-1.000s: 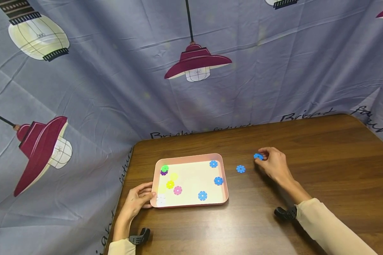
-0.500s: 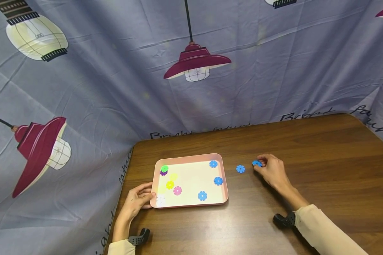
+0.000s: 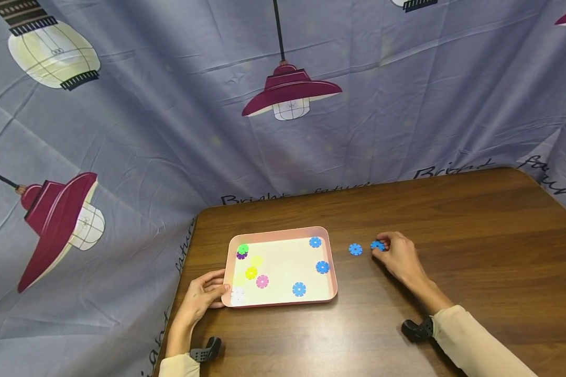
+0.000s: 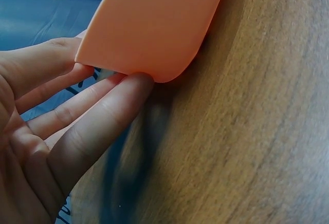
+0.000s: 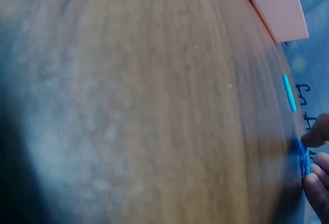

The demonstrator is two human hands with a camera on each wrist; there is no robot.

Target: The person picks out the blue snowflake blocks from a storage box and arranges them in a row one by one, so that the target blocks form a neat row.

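My left hand grips the left edge of a shallow pink tray. In the left wrist view its thumb presses the tray wall near a corner, with fingers at the far side. To the right of the tray, my right hand pinches a blue notched plastic disc at table level. A second blue disc lies flat on the table between that hand and the tray. Inside the tray are blue discs on the right, plus green, purple, yellow, pink and whitish ones on the left.
The brown wooden table stretches right and toward the front. Behind it hangs a blue-grey cloth printed with lamps, reaching the table's back edge. A black band device sits at the right wrist, another at the left.
My right hand has come slightly nearer and to the left with its blue disc, closer to the disc lying on the table. The left hand and tray have stayed put.
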